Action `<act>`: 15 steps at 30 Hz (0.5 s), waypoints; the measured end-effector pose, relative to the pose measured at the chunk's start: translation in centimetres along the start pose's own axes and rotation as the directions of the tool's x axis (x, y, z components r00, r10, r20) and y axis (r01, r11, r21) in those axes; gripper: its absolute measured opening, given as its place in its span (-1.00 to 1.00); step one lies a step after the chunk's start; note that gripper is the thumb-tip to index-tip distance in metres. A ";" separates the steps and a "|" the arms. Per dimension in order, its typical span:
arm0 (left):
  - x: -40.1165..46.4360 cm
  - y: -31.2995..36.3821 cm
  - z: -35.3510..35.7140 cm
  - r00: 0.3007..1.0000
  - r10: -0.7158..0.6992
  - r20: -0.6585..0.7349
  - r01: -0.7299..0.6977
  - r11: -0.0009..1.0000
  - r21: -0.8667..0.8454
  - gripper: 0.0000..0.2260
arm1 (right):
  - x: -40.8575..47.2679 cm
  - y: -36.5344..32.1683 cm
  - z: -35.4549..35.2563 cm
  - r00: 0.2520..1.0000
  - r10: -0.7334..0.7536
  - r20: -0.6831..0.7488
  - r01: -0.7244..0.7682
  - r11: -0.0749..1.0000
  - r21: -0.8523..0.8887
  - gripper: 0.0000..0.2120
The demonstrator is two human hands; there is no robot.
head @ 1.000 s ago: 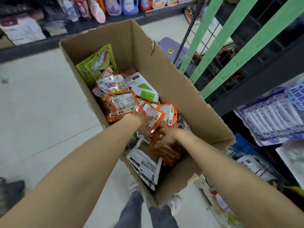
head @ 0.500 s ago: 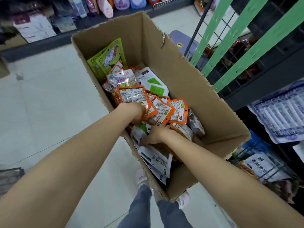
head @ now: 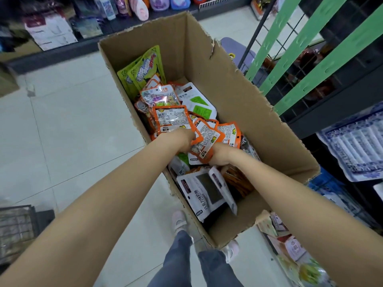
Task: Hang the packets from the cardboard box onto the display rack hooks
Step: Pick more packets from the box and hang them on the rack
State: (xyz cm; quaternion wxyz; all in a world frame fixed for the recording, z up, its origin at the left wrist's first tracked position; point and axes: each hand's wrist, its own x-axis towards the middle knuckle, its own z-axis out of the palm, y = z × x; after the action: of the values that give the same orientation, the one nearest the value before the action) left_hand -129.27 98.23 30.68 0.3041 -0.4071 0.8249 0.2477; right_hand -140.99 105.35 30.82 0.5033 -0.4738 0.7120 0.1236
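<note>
Hands reach down into the open brown cardboard box (head: 238, 96), arms extended. Your left hand (head: 182, 139) grips a fan of orange-edged snack packets (head: 172, 120), fingers curled around their lower ends. Your right hand (head: 220, 155) pinches one orange-edged packet (head: 207, 139) of the same kind. Box sits on the pale tiled floor (head: 68, 129), just beside the green-strutted wire display rack (head: 306, 59).

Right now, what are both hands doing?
Left hand: grips orange packets.
Right hand: grips an orange packet too.
</note>
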 end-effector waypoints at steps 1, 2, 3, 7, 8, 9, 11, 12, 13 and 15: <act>-0.1 0.1 -0.2 0.999 0.017 -0.046 -0.021 0.996 -0.083 -0.56 | -0.2 0.3 -0.6 1.000 -0.021 -0.023 0.022 0.999 0.030 -0.87; -0.2 0.2 -0.4 0.994 0.046 -0.095 -0.061 0.984 -0.165 -0.59 | -0.5 0.5 -1.3 0.998 -0.043 -0.050 0.046 0.998 0.052 -0.95; -0.4 0.4 -0.6 0.986 0.086 -0.146 -0.119 0.965 -0.235 -0.61 | -0.7 0.8 -2.1 0.995 -0.057 -0.083 0.062 0.997 0.054 -0.88; -1.0 1.8 -0.6 0.937 0.242 -0.252 -0.316 0.895 -0.315 -0.62 | -1.9 1.3 -5.1 0.961 -0.157 -0.228 0.157 0.987 -0.017 -0.85; -1.1 2.1 -0.7 0.928 0.237 -0.289 -0.326 0.890 -0.318 -0.66 | -2.1 1.3 -5.7 0.947 -0.190 -0.258 0.191 0.981 -0.019 -0.87; -1.1 2.2 -1.0 0.911 0.226 -0.346 -0.341 0.883 -0.323 -0.71 | -2.4 1.4 -6.1 0.936 -0.213 -0.280 0.221 0.975 -0.003 -0.87; -1.3 2.2 -1.7 0.870 0.204 -0.450 -0.378 0.861 -0.341 -0.85 | -3.3 1.5 -6.7 0.916 -0.238 -0.324 0.262 0.965 0.030 -0.88; -1.4 2.1 -2.1 0.860 0.194 -0.472 -0.387 0.851 -0.356 -0.92 | -3.8 1.7 -7.1 0.907 -0.241 -0.344 0.272 0.961 0.043 -0.88; -1.7 2.0 -2.6 0.847 0.195 -0.494 -0.407 0.836 -0.368 -0.98 | -4.3 1.9 -7.6 0.902 -0.236 -0.363 0.272 0.961 0.049 -0.87; -2.2 1.9 -3.5 0.826 0.134 -0.548 -0.415 0.803 -0.429 -0.93 | -5.8 2.5 -8.8 0.903 -0.213 -0.372 0.255 0.965 0.066 -0.88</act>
State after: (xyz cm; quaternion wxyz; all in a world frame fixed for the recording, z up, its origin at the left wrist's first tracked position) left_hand -130.80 98.08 34.94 -0.0809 -0.3955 0.8246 0.3964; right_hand -148.04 104.09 39.01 0.4009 -0.5413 0.7360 -0.0675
